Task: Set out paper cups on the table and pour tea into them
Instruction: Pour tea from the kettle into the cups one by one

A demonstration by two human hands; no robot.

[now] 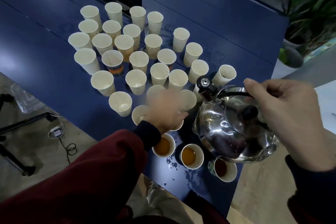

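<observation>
Far left of the kettle (234, 127): dense cluster of empty paper cups (101, 42), upright on the blue table (45, 45), many touching.

Just left of the kettle: left hand (167, 109), blurred, over the nearest empty cups; grip not determinable.

Below the kettle: three filled cups (190, 155) of tea, near the table edge, among spilled drops (172, 164).

At the kettle: held aloft, spout (205, 85) toward the cluster.

Right of the kettle: right hand (283, 114), clasped round the black handle (234, 93).

Risks, as judged:
- Toppling of light empty cups through a knock from hand or kettle.
- More spillage from pouring over crowded rims.
- Loss of filled cups over the edge if nudged.
</observation>
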